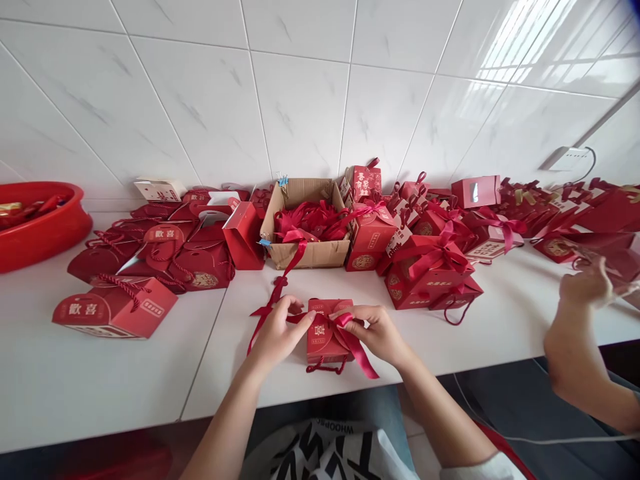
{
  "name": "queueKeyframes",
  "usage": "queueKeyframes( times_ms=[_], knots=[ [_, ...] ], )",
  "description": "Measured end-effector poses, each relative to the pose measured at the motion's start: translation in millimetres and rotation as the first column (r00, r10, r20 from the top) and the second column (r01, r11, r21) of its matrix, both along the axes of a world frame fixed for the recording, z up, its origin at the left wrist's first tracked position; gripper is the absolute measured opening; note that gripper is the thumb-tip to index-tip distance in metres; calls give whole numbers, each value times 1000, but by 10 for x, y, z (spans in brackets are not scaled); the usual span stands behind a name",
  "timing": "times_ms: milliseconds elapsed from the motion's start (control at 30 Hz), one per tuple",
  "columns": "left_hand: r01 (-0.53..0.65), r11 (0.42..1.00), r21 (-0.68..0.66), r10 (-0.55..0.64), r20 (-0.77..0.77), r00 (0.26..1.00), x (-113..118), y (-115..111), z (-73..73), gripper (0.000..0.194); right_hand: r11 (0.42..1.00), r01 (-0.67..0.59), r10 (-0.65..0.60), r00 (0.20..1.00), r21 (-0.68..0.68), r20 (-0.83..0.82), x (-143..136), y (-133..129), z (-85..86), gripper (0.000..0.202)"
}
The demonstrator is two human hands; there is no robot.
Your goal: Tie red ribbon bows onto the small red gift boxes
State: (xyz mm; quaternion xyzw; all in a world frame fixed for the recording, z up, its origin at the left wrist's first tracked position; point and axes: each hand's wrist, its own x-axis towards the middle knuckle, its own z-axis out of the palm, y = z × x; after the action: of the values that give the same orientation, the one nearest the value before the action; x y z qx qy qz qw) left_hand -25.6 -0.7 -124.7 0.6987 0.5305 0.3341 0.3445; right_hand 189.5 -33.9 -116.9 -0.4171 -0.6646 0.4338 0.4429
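A small red gift box (323, 345) lies on the white table in front of me, its twisted cord handle toward my body. Over its top runs a red satin ribbon (364, 358), with one tail hanging off the box's right side. My left hand (280, 337) pinches the ribbon at the left of the box, thumb over the lid. On the other side my right hand (381, 333) has a ribbon loop between thumb and fingers. More ribbon (277, 293) trails from the left side up to a cardboard box (320, 255) full of red ribbons.
Several red boxes with cord handles (200, 263) are piled at the left, beside a red plastic basin (45, 233). Boxes with bows (425, 273) stand to the right. Another person's hand (587, 287) works at the far right. A tiled wall (300, 100) rises behind.
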Motion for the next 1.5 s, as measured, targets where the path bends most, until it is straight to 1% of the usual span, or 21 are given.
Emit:
queueKeyframes(
  times_ms=[100, 233, 333, 433, 567, 733, 833, 900, 967, 1067, 1167, 1233, 1300, 1367, 1433, 1500],
  knots=[
    [94, 993, -70, -91, 32, 995, 9, -16, -63, 23, 999, -41, 41, 999, -14, 9, 15, 10, 10, 20],
    [234, 955, -181, -216, 115, 970, -3, 10, -30, 32, 994, -97, 96, 995, -45, -16, 45, 19, 14, 21],
    [286, 935, -212, -245, 198, 949, -11, 32, -6, 37, 993, -101, 98, 994, -61, -46, 60, 14, -15, 21],
    [286, 935, -210, -233, 246, 941, 0, 29, -13, 38, 994, -88, 82, 993, -71, -86, 66, 4, -67, 22],
    [221, 955, -197, -165, 265, 950, 22, -6, -45, 36, 993, -100, 93, 990, -61, -102, 69, -1, -115, 21],
    [134, 978, -163, -92, 242, 966, 24, -50, -71, 38, 994, -97, 94, 994, -49, -54, 47, -7, -80, 19],
    [148, 977, -156, -109, 236, 966, 14, -52, -51, 34, 998, -37, 35, 999, -53, -32, 7, -25, -36, 19],
    [183, 971, -156, -141, 248, 959, -2, -50, -3, 29, 998, 11, -13, 1000, -68, -23, -30, -41, -10, 19],
    [207, 968, -140, -172, 225, 959, -27, -54, 74, 27, 995, 50, -52, 999, -90, -17, -72, -56, 12, 19],
    [250, 965, -79, -240, 119, 964, -72, -79, 224, 22, 987, 97, -101, 995, -126, -27, -134, -66, 39, 19],
    [341, 940, 13, -341, -7, 940, -100, -112, 385, 10, 977, 153, -159, 987, -149, -29, -194, -67, 60, 20],
    [392, 915, 98, -382, -108, 918, -95, -124, 496, 7, 968, 212, -215, 977, -138, -7, -233, -69, 70, 19],
    [436, 880, 189, -400, -202, 894, -65, -122, 611, 12, 961, 258, -257, 966, -101, 17, -268, -76, 76, 18],
    [497, 832, 246, -440, -252, 862, -9, -101, 720, 16, 960, 275, -274, 961, -49, 29, -296, -82, 77, 18],
    [563, 789, 247, -502, -270, 822, 75, -59, 811, 18, 963, 268, -267, 963, -6, 42, -310, -81, 73, 17],
    [606, 764, 223, -547, -276, 791, 179, -1, 879, 19, 965, 260, -261, 964, 25, 51, -308, -73, 69, 15]
  ],
)
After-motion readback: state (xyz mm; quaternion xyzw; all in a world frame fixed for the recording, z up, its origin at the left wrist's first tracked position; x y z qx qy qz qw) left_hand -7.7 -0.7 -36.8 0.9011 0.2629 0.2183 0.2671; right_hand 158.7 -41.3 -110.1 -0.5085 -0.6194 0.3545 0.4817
